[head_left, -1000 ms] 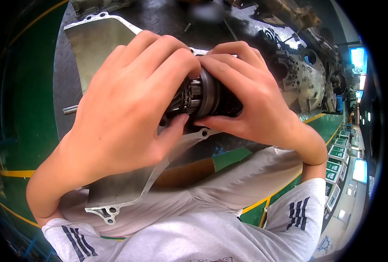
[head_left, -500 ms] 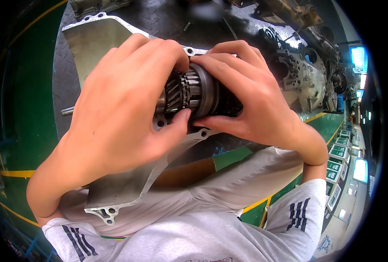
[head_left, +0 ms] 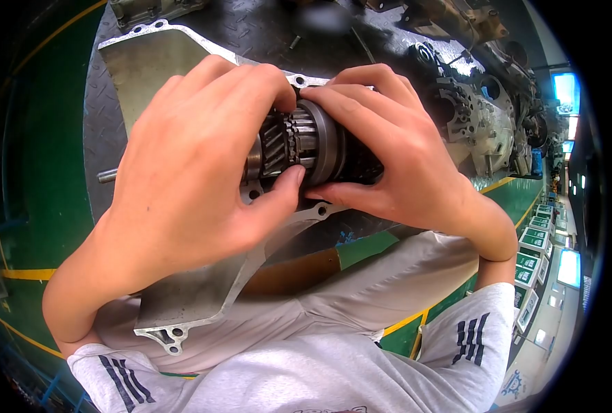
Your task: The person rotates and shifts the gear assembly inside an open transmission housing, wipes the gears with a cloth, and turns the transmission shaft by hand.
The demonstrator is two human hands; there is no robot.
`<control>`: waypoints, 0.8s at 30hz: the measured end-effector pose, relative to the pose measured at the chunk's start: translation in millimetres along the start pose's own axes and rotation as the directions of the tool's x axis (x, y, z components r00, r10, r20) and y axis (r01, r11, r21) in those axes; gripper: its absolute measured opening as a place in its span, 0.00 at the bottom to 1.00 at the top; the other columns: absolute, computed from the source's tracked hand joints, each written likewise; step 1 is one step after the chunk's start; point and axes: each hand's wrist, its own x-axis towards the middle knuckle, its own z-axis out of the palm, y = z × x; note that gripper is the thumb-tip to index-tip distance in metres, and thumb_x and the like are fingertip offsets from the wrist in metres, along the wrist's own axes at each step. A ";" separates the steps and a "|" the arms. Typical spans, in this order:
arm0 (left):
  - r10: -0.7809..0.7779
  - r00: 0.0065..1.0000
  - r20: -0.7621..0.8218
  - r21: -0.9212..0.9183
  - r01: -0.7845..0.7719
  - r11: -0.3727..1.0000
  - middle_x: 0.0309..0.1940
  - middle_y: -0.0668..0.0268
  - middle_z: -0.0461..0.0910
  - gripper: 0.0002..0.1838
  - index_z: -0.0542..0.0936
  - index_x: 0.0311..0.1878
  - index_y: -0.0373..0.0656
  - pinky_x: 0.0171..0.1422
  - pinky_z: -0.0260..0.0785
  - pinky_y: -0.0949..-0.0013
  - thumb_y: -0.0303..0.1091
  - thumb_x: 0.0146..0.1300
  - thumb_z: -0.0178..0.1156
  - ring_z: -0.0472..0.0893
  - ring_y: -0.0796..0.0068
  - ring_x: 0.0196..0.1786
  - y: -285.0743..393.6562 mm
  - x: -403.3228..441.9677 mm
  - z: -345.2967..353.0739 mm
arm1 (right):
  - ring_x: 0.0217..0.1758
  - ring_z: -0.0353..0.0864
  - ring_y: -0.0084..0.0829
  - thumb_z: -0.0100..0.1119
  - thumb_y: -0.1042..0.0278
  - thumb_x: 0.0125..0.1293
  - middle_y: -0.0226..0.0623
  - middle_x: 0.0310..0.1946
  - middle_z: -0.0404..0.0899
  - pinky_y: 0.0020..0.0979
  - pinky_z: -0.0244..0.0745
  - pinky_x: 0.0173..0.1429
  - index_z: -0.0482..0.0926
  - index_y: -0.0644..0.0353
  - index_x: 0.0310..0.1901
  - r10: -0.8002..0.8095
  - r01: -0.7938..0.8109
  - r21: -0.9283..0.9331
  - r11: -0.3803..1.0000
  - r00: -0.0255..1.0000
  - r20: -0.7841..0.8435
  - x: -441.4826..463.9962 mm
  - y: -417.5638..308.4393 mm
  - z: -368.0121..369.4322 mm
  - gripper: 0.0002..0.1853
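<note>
Dark tread-plate workbench [head_left: 101, 124] carries a light metal gearbox casing [head_left: 156, 69]. The gear assembly [head_left: 293, 155] sits at the casing's middle, between the hands. Left hand [head_left: 189, 155] grasps its left portion, fingers over the far side, thumb at the near side. Right hand [head_left: 395, 141] grasps around the smooth steel ring [head_left: 329, 148]. Left of the ring: toothed hub [head_left: 304, 141], then helical gear [head_left: 273, 153]. A rod end [head_left: 106, 175] projects beyond the left hand.
</note>
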 end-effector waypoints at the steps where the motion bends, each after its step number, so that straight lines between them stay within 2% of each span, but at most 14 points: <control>1: 0.001 1.000 -0.003 -0.006 -0.001 1.000 0.43 0.58 0.81 0.24 0.79 0.50 0.39 0.53 0.73 0.58 0.28 0.46 0.72 0.80 0.53 0.47 -0.1 0.1 0.2 | 0.62 0.78 0.51 0.84 0.59 0.42 0.45 0.56 0.84 0.48 0.73 0.67 0.80 0.66 0.63 -0.002 0.002 -0.010 1.000 1.000 0.014 -0.4 0.7 -1.9 0.43; 9: 0.013 1.000 -0.023 -0.023 -0.014 1.000 0.42 0.58 0.81 0.23 0.80 0.48 0.39 0.52 0.73 0.58 0.28 0.46 0.73 0.79 0.53 0.46 0.4 2.3 2.9 | 0.63 0.78 0.49 0.84 0.58 0.43 0.43 0.57 0.84 0.48 0.74 0.67 0.81 0.64 0.63 -0.017 0.017 0.003 1.000 0.997 0.072 7.6 4.4 -7.2 0.42; 14: 0.014 0.999 -0.043 -0.024 -0.015 1.000 0.41 0.59 0.81 0.23 0.80 0.48 0.40 0.52 0.73 0.58 0.28 0.45 0.73 0.79 0.53 0.46 0.2 -0.3 1.1 | 0.60 0.80 0.48 0.84 0.61 0.40 0.43 0.53 0.86 0.44 0.79 0.63 0.83 0.64 0.61 -0.027 0.024 0.077 0.997 0.999 0.041 11.5 7.5 -4.2 0.41; 24: 0.029 0.997 -0.072 -0.024 -0.030 0.999 0.42 0.58 0.81 0.23 0.80 0.48 0.40 0.51 0.74 0.56 0.28 0.45 0.73 0.80 0.52 0.46 1.2 0.6 5.2 | 0.51 0.83 0.44 0.85 0.61 0.36 0.47 0.46 0.84 0.39 0.81 0.54 0.87 0.62 0.56 -0.019 0.015 0.082 0.997 0.999 0.051 21.0 10.9 -11.4 0.39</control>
